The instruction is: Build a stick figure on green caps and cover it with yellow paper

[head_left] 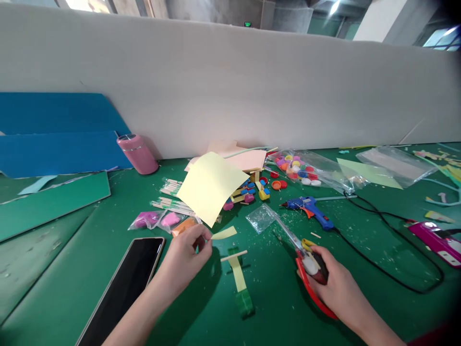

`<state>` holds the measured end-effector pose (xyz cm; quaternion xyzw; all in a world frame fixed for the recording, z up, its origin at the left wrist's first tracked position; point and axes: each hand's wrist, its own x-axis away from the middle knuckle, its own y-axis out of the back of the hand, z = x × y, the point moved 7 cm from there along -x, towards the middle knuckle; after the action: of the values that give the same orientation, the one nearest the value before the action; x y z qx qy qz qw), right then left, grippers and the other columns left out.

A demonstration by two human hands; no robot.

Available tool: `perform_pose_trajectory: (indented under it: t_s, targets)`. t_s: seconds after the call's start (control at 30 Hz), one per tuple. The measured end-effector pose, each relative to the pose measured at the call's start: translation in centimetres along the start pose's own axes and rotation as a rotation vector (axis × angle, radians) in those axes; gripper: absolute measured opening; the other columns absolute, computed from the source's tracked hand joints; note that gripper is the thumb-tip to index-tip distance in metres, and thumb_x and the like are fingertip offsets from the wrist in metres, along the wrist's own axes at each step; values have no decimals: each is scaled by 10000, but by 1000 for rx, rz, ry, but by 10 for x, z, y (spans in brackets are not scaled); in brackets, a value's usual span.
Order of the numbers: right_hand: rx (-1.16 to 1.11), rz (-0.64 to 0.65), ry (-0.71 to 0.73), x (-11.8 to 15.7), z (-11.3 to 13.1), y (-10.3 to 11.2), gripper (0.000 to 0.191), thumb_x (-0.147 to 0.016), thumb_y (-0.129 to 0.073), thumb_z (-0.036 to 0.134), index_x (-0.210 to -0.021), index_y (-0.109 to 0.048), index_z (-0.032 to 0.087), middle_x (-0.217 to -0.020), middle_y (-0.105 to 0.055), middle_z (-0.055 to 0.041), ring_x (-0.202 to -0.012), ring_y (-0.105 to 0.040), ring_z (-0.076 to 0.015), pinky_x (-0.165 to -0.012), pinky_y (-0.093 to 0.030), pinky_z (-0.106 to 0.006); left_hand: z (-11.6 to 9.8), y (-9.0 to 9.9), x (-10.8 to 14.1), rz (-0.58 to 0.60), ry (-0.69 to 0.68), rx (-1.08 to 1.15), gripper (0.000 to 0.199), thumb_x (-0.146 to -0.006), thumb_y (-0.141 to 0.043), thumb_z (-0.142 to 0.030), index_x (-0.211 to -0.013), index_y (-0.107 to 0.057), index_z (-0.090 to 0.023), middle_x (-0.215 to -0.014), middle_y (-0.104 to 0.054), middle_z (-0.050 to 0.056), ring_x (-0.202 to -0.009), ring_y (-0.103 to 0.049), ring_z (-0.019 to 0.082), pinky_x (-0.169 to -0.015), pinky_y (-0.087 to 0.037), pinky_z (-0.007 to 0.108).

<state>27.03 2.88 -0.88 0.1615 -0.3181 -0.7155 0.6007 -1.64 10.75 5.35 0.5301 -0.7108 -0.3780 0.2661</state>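
Between the thumb and forefinger of my left hand [190, 250] is a short yellow paper strip [225, 233], its free end pointing right. My right hand [326, 276] is closed round red-handled scissors [311, 288], whose blades point up and left. A small yellow item and a round whitish piece show by the fingers. Between the hands, a yellow strip [237, 274] lies with a green piece [245, 303] at its lower end and a thin wooden stick [234, 255] across its upper end. A yellow sheet [212, 185] is beyond my left hand.
A black phone [124, 288] lies at left, near packets of clay [146, 219] and a pink cylinder [137, 154]. A blue glue gun [311, 210] with a black cable lies at right. Behind are a bag of coloured caps [306, 168], a small clear bag [260, 218] and a magenta device [437, 240].
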Motion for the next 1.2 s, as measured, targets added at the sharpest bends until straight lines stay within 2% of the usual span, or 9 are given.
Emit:
perform_pose_trajectory:
  t_s: [0.07,0.13,0.27,0.37,0.47,0.67,0.8,1.0,1.2]
  targets:
    - [-239,37,-35,2,14,-5,377,-674,-667,356,-981,-498,216,-790,-640,-26,-683,-626,-202,-627,-521,-295,-12,4,16,-13,73,358,86,-781,-465,-234,-702,-468,-201,-679,-510,-9,-594,-465,118,-526,-374,216]
    - [-495,88,-9,6,37,-13,363,-672,-693,339,-951,-497,215,-765,-603,-16,-702,-608,-181,-627,-516,-274,-29,-8,30,75,131,632,97,-761,-521,-262,-702,-480,-197,-650,-504,-17,-543,-442,101,-488,-356,203]
    - [-844,201,28,20,79,-30,423,-600,-759,360,-903,-489,240,-946,-584,-48,-746,-590,-175,-574,-510,-258,-53,-43,43,171,267,932,187,-731,-578,-303,-651,-457,-185,-504,-428,-57,-447,-385,74,-442,-295,192]
    - [-903,174,38,23,91,-35,396,-604,-763,321,-875,-481,253,-876,-570,-11,-689,-566,-144,-589,-509,-254,-58,-60,46,157,313,1039,216,-700,-615,-306,-636,-455,-175,-484,-431,-59,-440,-387,66,-444,-292,185]
    - [-894,98,118,20,97,-31,320,-667,-720,278,-873,-476,252,-739,-522,35,-646,-530,-113,-606,-485,-226,-59,-67,52,150,334,1118,216,-700,-631,-310,-657,-470,-173,-505,-433,-60,-451,-393,62,-452,-303,179]
    - [-940,190,157,17,106,-29,284,-667,-716,289,-811,-480,221,-700,-444,48,-633,-481,-92,-590,-446,-206,-59,-59,58,81,370,1229,298,-669,-675,-380,-865,-579,-177,-731,-526,3,-625,-462,103,-544,-382,201]
    - [-885,181,150,19,105,-28,294,-674,-714,269,-839,-474,224,-700,-441,51,-625,-466,-91,-570,-428,-201,-66,-63,55,168,339,1068,322,-709,-606,-463,-633,-555,-154,-544,-456,-19,-512,-375,89,-471,-292,207]
    - [-822,107,140,21,99,-27,319,-683,-706,264,-881,-459,227,-662,-440,65,-567,-425,-82,-514,-406,-190,-60,-61,55,85,304,855,451,-750,-525,-511,-476,-381,-182,-441,-286,-60,-444,-228,75,-427,-184,227]
    - [-843,103,160,20,100,-27,321,-665,-717,250,-866,-468,221,-635,-427,72,-538,-402,-75,-505,-404,-182,-60,-59,59,40,325,1018,324,-745,-577,-447,-604,-544,-156,-541,-488,-16,-544,-432,102,-515,-322,207]
